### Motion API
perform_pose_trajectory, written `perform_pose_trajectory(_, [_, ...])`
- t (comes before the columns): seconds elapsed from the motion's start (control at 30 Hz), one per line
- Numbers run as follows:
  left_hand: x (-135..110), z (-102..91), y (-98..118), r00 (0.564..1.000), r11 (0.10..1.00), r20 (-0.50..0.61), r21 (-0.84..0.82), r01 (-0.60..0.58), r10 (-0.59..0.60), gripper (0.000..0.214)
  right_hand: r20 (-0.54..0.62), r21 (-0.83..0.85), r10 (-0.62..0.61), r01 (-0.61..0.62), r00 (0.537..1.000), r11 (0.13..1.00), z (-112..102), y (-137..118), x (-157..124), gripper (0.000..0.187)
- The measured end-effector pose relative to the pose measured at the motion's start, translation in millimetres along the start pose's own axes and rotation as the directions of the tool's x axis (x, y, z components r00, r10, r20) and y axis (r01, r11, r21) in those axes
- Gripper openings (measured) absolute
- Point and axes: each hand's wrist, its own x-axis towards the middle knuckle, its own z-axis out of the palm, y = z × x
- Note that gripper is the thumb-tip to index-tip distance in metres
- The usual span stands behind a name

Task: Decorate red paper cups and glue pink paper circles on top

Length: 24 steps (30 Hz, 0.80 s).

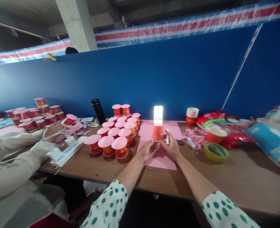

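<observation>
Red cup (158, 133) toward the bench's (237, 180) back edge seems light, crushable, best rim-held; left hand (149, 151) curls loosely, right hand (173, 148) grips a stick (167, 136).

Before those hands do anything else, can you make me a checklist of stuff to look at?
1. Red paper cup upside down: ok, its wide rim is at the bottom.
2. Left hand at the cup's rim: ok.
3. Slim white stick in the right hand: ok.
4. Stick's cap off: cannot tell, too small.
5. Cup resting on the flat pink paper: cannot tell, fingers cover part of its rim.
6. Cut pink paper scraps cleared away: not ok, they lie to the right.
</observation>
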Motion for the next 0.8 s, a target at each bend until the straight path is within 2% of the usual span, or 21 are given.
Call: perform_pose_trajectory(0.8, [-1.1,1.2,0.5,1.000,1.000,0.003,0.003,-0.030,0.030,0.003,0.008,-0.025,-0.018,0.019,1.000,1.000,-1.3,-3.3,-0.1,0.066])
